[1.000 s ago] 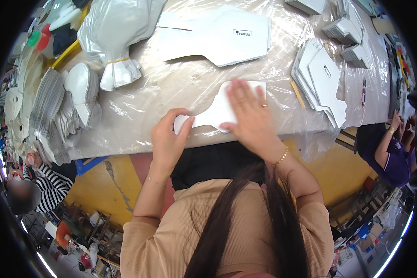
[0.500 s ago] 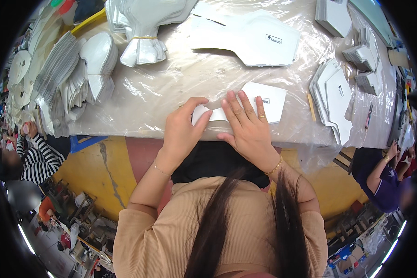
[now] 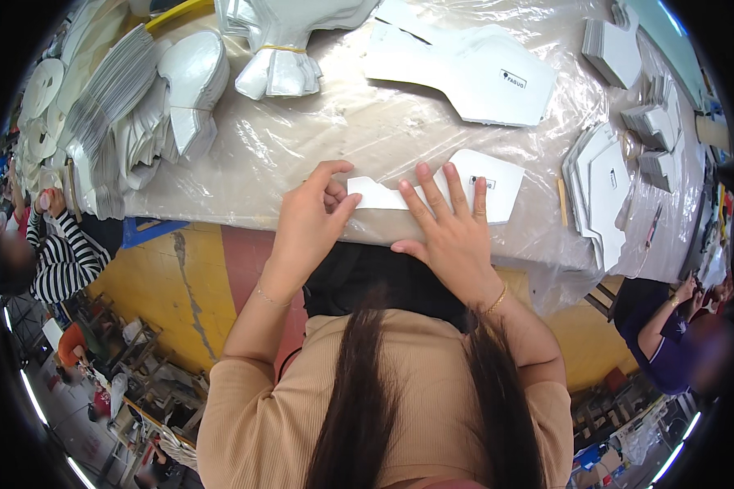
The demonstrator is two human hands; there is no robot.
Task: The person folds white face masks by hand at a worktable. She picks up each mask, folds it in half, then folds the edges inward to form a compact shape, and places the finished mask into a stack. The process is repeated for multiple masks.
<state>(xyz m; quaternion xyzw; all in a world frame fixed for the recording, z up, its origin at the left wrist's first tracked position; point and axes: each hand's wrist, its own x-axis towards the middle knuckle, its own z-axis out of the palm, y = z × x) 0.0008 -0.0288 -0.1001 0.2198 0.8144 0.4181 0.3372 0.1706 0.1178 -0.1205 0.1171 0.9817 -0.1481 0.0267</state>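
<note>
Near front edge of plastic-covered desk (image 3: 302, 138): small flat white cardboard cut-out (image 3: 473, 183). Behind it, larger white cardboard cut-out (image 3: 465, 69). Far left, fanned stack of white card pieces (image 3: 114, 98); right, pile of white card shapes (image 3: 603, 191).

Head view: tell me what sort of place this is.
Probably a factory or workshop floor. A long table under clear plastic sheet carries stacks of identical white die-cut pieces; the person's hands press one white cut piece flat, and other workers sit nearby.
</note>
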